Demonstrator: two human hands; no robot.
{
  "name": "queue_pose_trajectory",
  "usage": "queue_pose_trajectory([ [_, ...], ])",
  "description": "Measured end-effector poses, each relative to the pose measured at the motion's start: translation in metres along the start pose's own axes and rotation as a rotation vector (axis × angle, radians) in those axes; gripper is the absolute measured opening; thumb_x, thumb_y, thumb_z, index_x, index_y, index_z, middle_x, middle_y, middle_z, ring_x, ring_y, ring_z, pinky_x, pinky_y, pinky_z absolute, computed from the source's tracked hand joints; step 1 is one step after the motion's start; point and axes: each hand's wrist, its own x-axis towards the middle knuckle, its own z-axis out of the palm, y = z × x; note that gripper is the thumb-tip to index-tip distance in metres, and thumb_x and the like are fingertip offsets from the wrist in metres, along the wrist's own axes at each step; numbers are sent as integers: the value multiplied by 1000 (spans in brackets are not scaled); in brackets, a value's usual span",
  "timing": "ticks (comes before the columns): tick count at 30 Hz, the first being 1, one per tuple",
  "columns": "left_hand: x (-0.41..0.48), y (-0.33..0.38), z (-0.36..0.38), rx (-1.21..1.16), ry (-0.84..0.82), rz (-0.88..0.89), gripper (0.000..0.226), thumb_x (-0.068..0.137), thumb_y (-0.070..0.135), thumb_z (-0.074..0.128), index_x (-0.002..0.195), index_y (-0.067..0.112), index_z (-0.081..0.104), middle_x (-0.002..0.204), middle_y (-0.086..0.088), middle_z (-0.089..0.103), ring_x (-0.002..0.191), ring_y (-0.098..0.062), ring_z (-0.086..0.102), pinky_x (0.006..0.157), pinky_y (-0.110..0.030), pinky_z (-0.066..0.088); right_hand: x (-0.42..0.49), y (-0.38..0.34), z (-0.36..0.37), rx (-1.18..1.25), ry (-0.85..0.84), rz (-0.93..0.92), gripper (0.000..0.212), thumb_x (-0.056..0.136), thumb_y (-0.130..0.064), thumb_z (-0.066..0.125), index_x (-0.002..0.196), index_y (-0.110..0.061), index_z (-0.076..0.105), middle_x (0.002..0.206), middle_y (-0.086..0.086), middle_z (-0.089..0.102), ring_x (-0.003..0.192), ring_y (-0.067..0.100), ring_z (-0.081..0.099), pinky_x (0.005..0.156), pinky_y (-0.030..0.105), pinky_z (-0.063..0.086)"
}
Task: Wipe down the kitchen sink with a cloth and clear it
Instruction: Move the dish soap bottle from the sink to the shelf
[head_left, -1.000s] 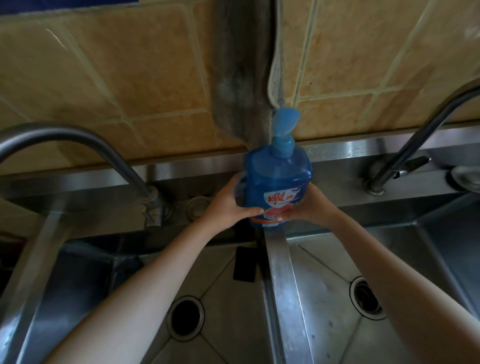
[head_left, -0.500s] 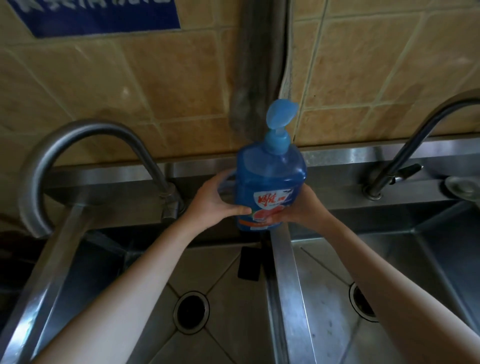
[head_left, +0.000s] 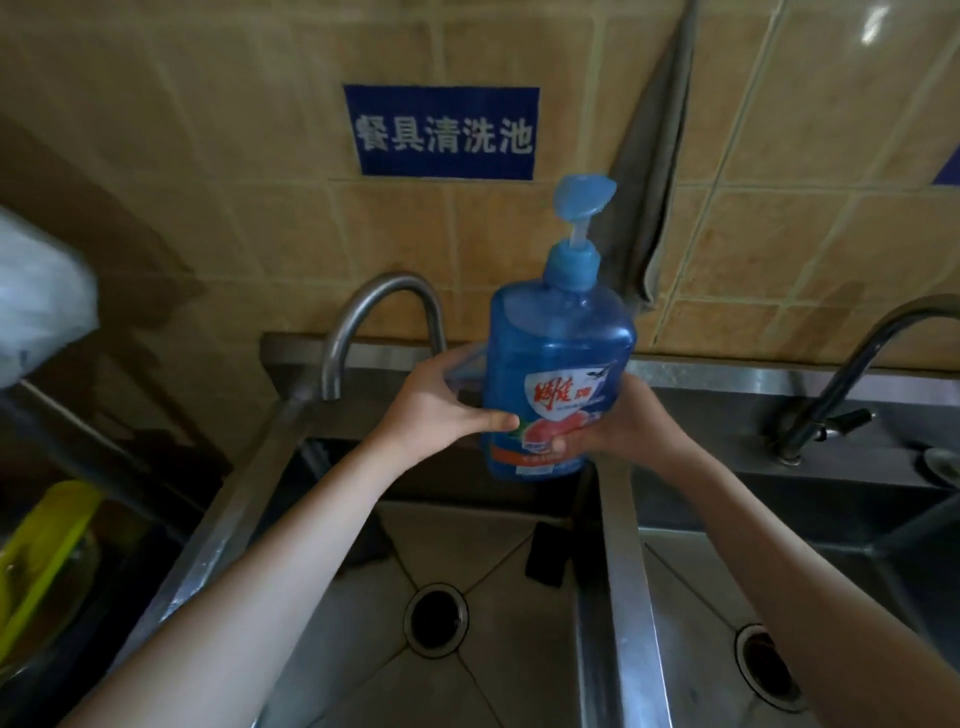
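Note:
A blue pump bottle of dish soap with a red and white label is held upright above the steel divider between two sink basins. My left hand grips its left side at the handle, thumb across the front. My right hand holds its lower right side, fingers curled under the label. A grey cloth hangs on the tiled wall behind the bottle. The left basin has a round drain and a small dark object on its floor.
A curved steel faucet stands left of the bottle and a dark faucet at the right. The right basin has a drain. A blue wall sign hangs above. A yellow item lies at far left.
Both hands have lifted the soap bottle higher and slightly away from the back ledge. The camera has tilted up, bringing the blue sign into view.

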Motion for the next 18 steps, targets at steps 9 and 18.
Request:
queue_pose_trajectory([
  [9, -89, 37, -81, 110, 240, 67, 73, 51, 35, 86, 118, 16, 61, 107, 4, 71, 103, -12, 65, 87, -36, 54, 9, -88, 75, 36, -128, -121, 72, 49, -25, 94, 112, -14, 61, 103, -8, 73, 95, 9, 70, 74, 16, 54],
  [18, -201, 61, -179, 258, 505, 82, 83, 48, 42, 86, 124, 21, 59, 95, 10, 72, 87, -10, 65, 79, -35, 54, 28, -168, 193, 128, -363, -271, 77, 52, -20, 92, 119, -7, 57, 112, 1, 71, 104, 18, 67, 87, 27, 54],
])
